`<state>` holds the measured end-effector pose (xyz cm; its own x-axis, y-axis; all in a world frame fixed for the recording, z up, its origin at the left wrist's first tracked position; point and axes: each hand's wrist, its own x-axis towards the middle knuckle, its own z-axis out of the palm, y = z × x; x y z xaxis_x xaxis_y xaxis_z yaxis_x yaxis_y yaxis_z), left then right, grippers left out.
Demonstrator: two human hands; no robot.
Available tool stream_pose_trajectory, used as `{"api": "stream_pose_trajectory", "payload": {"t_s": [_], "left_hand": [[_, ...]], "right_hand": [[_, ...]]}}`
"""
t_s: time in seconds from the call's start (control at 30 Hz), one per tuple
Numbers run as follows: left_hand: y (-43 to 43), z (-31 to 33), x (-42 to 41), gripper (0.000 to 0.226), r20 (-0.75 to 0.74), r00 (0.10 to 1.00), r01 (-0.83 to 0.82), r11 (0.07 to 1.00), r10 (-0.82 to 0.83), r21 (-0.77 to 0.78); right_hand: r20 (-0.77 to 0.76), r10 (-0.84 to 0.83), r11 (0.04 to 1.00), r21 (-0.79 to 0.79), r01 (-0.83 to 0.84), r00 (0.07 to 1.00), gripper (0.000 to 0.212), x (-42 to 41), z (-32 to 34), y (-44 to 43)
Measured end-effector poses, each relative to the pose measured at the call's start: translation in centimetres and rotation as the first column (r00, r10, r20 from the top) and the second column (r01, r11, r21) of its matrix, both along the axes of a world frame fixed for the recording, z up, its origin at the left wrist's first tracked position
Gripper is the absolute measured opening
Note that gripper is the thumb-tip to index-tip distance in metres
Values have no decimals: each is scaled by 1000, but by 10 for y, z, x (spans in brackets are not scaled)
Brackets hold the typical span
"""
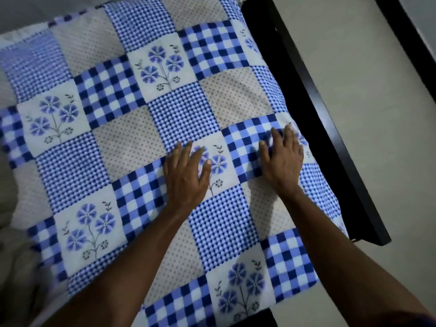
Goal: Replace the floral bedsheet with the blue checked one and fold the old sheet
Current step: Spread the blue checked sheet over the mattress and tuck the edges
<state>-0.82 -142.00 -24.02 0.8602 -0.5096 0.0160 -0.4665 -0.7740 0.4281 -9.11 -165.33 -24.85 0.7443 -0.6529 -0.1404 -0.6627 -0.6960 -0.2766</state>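
The blue checked sheet [146,147] lies spread across the bed under our hands. Rumpled pale cloth [14,232] bunches at its left edge; a black bed frame [313,119] runs along the right, pale floor [368,95] beyond. Our left hand [186,171] and right hand [283,159] press flat, fingers spread, gripping nothing.

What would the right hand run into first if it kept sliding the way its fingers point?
Probably nothing solid at first. The right hand lies flat on the blue checked sheet, fingers aimed up toward the bed's far right edge. It would keep gliding over cloth, then reach the dark bed frame. Depth is uncertain.
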Motion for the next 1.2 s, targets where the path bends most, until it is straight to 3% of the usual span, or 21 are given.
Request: {"api": "stream_pose_trajectory", "payload": {"t_s": [0.1,0.17,0.23,0.33,0.43,0.53,0.6,0.7,0.83,0.93,1.03,1.1,1.2], "left_hand": [[61,24,20,41,-6,999,-43,989,43,-143],[106,53,33,36,-7,995,-96,981,97,-168],[157,85,49,32,12,988,-151,975,155,-166],[232,138,72,27,91,973,-187,958,211,-215],[314,189,95,21,243,927,-225,943,284,-246],[405,223,108,23,323,868,-318,922,377,-220],[468,224,112,35,306,806,-478,862,507,-171],[553,208,96,60,131,640,-760,649,757,-32],[640,194,81,96,-157,466,-874,481,871,75],[670,197,86,92,-422,429,-894,442,799,-71],[689,195,85,70,-603,375,-907,412,704,-83],[708,187,80,84,-790,253,-927,375,559,-31],[726,166,71,110,-915,144,-945,327,378,-14]], "right_hand": [[187,131,989,45,-142,974,58,12,20,56],[306,127,960,202,-195,944,50,29,36,111],[382,21,891,412,-191,924,40,52,55,177],[367,-87,714,671,-199,926,31,87,90,276],[325,-66,508,825,-248,944,25,124,129,370],[228,4,404,890,-210,974,43,150,160,444],[157,54,326,931,-166,986,61,160,167,480],[129,93,294,944,-151,987,91,165,162,527],[87,130,293,948,-122,988,116,164,140,569],[65,92,295,951,-89,994,126,159,118,592],[73,26,212,974,-77,997,101,154,109,607],[87,-17,153,985,-83,996,89,152,109,611],[97,-15,104,990,-95,995,85,154,106,612]]}}
